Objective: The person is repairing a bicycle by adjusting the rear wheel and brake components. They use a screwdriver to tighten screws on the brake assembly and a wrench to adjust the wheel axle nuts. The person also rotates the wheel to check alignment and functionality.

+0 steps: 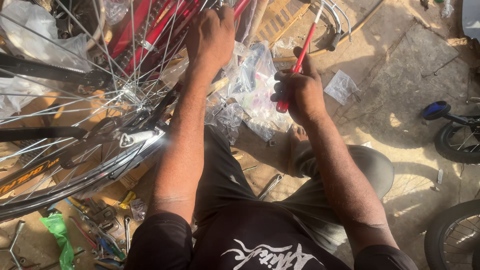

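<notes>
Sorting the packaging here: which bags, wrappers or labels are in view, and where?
Clear plastic bags: crumpled heap between the hands.
Small clear bag: flat on the ground, right of the right hand.
Green bag: bottom left, among tools.
Yellow-lettered decal: black frame tube, left.

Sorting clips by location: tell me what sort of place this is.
Probably an open-air bicycle repair spot: a spoked wheel beside a red bike frame, spanners and hand tools scattered on the bare concrete ground.

A: What is gripped by the right hand [300, 92]?
B: A red screwdriver [299, 62] is gripped.
A: And the left hand [211, 35]?
B: The red bicycle frame [150, 35] is grasped beside 1 spoked wheel [75, 115].
</notes>
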